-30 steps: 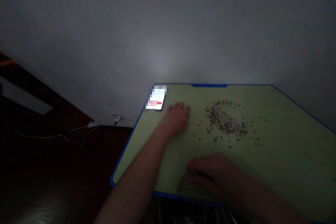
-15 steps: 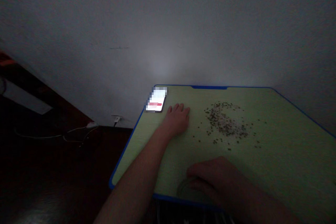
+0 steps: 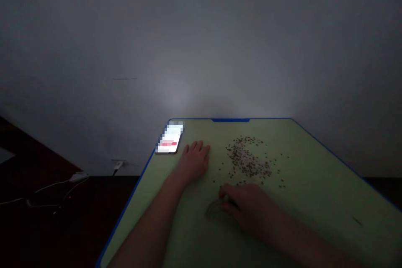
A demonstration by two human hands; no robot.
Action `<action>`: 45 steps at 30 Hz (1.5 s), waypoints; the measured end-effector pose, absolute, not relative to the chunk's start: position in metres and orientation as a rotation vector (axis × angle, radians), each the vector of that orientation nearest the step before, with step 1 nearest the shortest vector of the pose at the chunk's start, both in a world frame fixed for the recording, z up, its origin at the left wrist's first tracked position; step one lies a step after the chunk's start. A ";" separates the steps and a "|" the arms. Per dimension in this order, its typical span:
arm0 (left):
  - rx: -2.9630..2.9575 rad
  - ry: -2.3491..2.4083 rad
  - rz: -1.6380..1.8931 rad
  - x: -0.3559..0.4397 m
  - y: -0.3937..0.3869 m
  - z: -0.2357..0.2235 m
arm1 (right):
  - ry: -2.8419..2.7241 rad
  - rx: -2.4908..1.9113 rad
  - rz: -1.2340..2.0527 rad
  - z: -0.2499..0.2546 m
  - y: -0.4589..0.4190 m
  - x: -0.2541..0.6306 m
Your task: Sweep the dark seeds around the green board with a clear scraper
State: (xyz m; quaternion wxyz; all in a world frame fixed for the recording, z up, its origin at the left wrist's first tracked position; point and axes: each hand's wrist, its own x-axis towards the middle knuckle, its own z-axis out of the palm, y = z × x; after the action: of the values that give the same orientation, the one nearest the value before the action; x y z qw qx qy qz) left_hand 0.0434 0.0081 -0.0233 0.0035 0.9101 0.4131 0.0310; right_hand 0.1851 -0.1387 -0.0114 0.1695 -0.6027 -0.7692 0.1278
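Flat L hand, curled R hand on the dim tabletop (image 3: 317,176)
Our left hand (image 3: 195,163) is open, fingers a bit spread, prob for support near the phone (image 3: 171,137); our right hand (image 3: 254,207) is part-closed w/ a small thumb gap, gripping a see-through round thing (image 3: 212,210) by its edge, prob for control, nearside of the dark bits (image 3: 246,161).

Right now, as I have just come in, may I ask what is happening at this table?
A person's right hand pinches what looks like a dim, rounded, see-through thing near the table top. The left hand lies flat, palm down, fingers apart. Beyond the right hand, small dark bits are scattered loosely. A lit phone lies at the far left corner.
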 end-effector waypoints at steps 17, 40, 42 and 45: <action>2.809 1.322 0.005 0.040 0.012 -0.018 | -1.911 -2.119 -0.051 -0.015 -0.069 0.315; 2.782 1.349 0.071 0.034 0.018 -0.022 | -1.886 -2.257 -0.256 0.027 0.022 0.375; 2.781 1.360 0.050 0.035 0.018 -0.021 | -1.912 -2.262 -0.229 0.021 0.028 0.376; 2.777 1.368 0.007 0.035 0.018 -0.019 | -1.989 -2.213 -0.173 0.014 0.034 0.374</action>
State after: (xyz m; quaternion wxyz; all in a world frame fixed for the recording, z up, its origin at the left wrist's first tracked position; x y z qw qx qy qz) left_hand 0.0352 0.0176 -0.0191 0.0228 0.8969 0.4416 0.0024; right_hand 0.3737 0.0337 0.0140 0.0807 -0.7401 -0.6652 -0.0578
